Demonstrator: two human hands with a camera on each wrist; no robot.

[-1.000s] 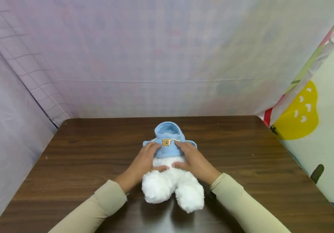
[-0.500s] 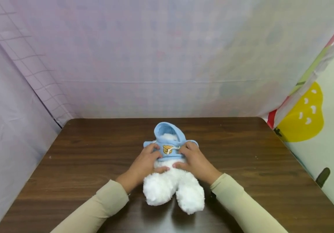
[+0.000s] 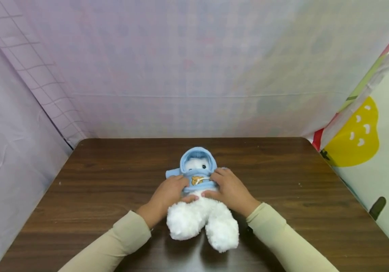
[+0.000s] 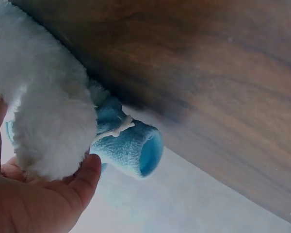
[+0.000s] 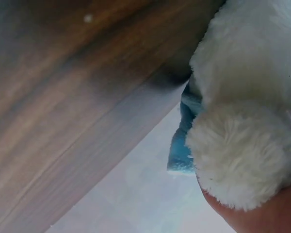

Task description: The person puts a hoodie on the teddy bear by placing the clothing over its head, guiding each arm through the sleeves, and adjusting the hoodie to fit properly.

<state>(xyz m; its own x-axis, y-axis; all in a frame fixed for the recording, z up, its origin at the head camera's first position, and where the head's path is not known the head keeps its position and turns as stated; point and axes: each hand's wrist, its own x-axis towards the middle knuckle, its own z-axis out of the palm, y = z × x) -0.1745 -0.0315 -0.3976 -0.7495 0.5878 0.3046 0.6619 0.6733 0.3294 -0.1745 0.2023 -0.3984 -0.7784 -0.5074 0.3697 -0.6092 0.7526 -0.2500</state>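
A white plush toy [image 3: 187,221] lies on its back with its legs toward me, wearing a small blue hoodie [image 3: 211,185] with a bear patch and a white drawstring. Inside the raised hood the white face shows, with a dark eye. My left hand [image 3: 168,194] grips the hoodie's left side near its hem, thumb on the white fur. On the other side my right hand [image 3: 233,190] holds the hoodie the same way, both thumbs nearly meeting at the belly. In the left wrist view a loose blue sleeve [image 4: 136,150] sticks out beyond the fur.
The toy lies at the middle of a dark brown wooden table [image 3: 113,162]. A pale patterned curtain [image 3: 194,75] hangs behind the far edge. At the right stands a white cloth with a yellow print [image 3: 354,136].
The hoodie has come down toward me over the head; the face and an eye now show in the hood opening. Both hands drew slightly nearer, their fingers more curled on the fabric.
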